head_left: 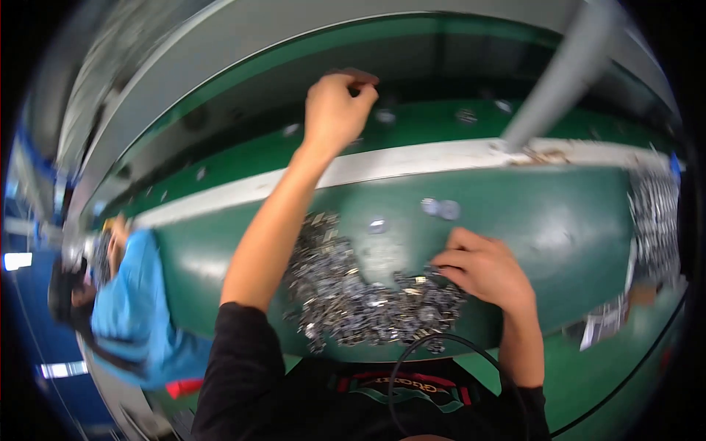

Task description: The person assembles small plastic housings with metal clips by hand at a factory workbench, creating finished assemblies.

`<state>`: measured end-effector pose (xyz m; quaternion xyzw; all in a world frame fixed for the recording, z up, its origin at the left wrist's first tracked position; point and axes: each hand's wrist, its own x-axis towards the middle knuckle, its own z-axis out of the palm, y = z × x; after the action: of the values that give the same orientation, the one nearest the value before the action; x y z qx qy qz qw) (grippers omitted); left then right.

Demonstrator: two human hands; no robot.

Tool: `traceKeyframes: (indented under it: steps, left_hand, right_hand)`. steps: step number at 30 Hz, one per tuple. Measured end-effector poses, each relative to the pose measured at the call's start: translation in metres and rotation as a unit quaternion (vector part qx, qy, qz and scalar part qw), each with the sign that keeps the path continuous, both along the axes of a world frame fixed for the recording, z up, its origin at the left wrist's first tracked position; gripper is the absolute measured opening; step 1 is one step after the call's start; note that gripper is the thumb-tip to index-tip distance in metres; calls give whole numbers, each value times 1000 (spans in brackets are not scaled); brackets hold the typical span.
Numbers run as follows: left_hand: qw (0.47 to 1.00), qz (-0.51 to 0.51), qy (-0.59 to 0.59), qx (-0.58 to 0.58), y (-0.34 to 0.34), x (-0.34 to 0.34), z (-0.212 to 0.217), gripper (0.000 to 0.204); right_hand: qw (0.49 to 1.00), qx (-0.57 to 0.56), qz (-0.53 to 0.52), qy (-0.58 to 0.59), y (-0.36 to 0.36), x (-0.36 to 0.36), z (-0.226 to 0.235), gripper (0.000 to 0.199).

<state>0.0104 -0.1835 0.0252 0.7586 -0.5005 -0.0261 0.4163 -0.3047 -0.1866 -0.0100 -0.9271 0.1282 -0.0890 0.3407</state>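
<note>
My left hand (337,110) is stretched far out over the green conveyor belt (423,121), its fingers curled into a pinch. Motion blur hides whether anything is between them. On the green worktable (573,220), my right hand (485,270) is at the right edge of a heap of small shiny metal parts (353,298). Its thumb and fingers are pinched together, and whatever they hold is too small to make out. Beyond the heap lie two small round pieces (449,210) side by side, with a single one (377,225) left of them.
A white rail (419,158) separates table and belt. Several small parts ride on the belt, among them a round one (466,115). A grey post (562,73) rises at the right. Stacked metallic strips (656,228) are at the table's right end. A co-worker in blue (136,309) works at the left.
</note>
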Motion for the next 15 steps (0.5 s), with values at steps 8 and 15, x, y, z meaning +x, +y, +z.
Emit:
traceKeyframes:
  steps: [8,15]
  left_hand:
    - [934,-278,-178,140,-199,-111,-25,32]
    - [915,-339,-139,171,-231,-125,-48,33]
  right_hand:
    - [999,1,-21,-29,-5,-16,-4,10]
    - [999,20,-31,-22,-9,-23,-8,13]
